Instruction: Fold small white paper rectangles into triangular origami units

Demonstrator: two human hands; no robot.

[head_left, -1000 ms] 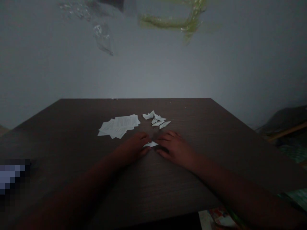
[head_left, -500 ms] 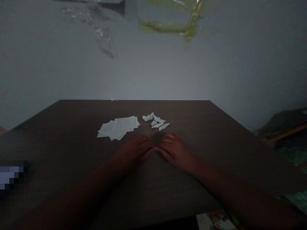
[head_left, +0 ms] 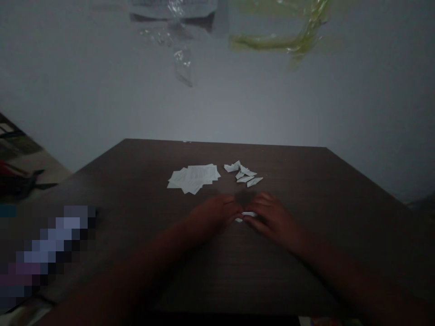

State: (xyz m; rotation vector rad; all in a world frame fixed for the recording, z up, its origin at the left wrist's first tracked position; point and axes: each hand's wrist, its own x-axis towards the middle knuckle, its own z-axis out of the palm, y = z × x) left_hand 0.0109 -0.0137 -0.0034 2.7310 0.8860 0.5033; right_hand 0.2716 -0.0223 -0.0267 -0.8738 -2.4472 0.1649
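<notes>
Both hands meet over the middle of the dark table [head_left: 217,280], their fingertips pinching one small piece of white paper [head_left: 249,213]. My left hand [head_left: 217,212] is closed at the paper's left side. My right hand [head_left: 272,215] is closed on its right part, thumb towards me. Most of the paper is hidden by the fingers, so its folds cannot be made out. Just beyond the hands lie several small folded paper pieces [head_left: 244,174]. To their left is a loose, overlapping pile of printed paper sheets [head_left: 193,178].
A pale wall [head_left: 217,108] with tape and plastic scraps [head_left: 183,65] rises behind the table. A blurred-out, pixelated object [head_left: 50,244] lies at the table's left. Dark and red items [head_left: 16,181] stand beyond the left edge.
The view has swung left, so everything appears further right. More white paper now shows between the fingertips, and the hands have shifted slightly around it. The folded pieces and pile look unchanged.
</notes>
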